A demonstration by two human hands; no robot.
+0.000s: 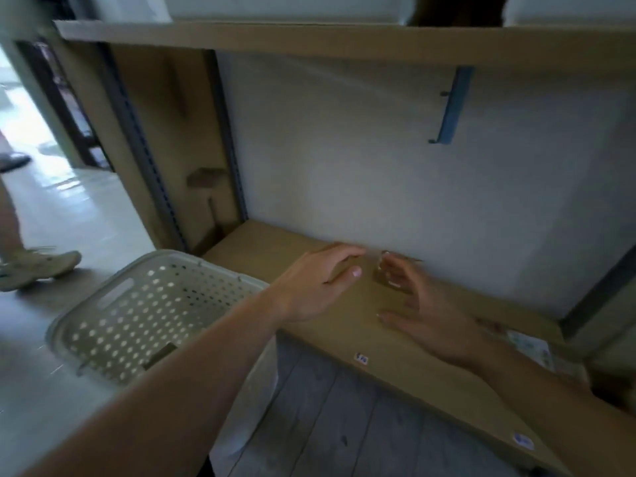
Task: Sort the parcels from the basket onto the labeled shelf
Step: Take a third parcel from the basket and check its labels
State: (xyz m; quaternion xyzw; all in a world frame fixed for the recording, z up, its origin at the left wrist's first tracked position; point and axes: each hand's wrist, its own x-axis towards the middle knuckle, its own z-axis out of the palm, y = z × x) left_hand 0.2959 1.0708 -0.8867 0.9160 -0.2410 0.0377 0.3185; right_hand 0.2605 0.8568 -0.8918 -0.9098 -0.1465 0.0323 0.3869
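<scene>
A: What are the hands doing?

B: Both reach over the brown shelf [395,342]. The left hand [320,284] is palm down with the fingers spread and loosely curved, holding nothing; whether the fingertips touch the board I cannot tell. The right hand [426,311] is open too, thumb stretched toward the shelf's front edge, fingers curled round a small brownish parcel [383,275] at the back of the shelf, close to the white rear wall [378,160].

A: Does it grip the parcel?

B: Too blurred to say. The fingers are at it, perhaps touching, but they are not clamped on it.

A: And the basket?

B: A pale perforated basket [113,325] stands on the floor [51,401] to the left of the shelf, under the left forearm. One small dark parcel [160,354] lies in its bottom near the nearer wall.

A: Any labels?

B: Two small stickers on the shelf's front edge: one [361,358] below the hands, another [523,441] further right. Their writing is unreadable. A patterned packet [531,349] lies on the shelf at the right.

A: The room?

B: An upper shelf board [309,37] runs overhead, with a blue bracket [454,105] on the wall under it. Grey planks [327,418] show beneath the shelf. At far left, another person's leg and light shoe [38,268] stand on the glossy floor, with bright light behind.
</scene>
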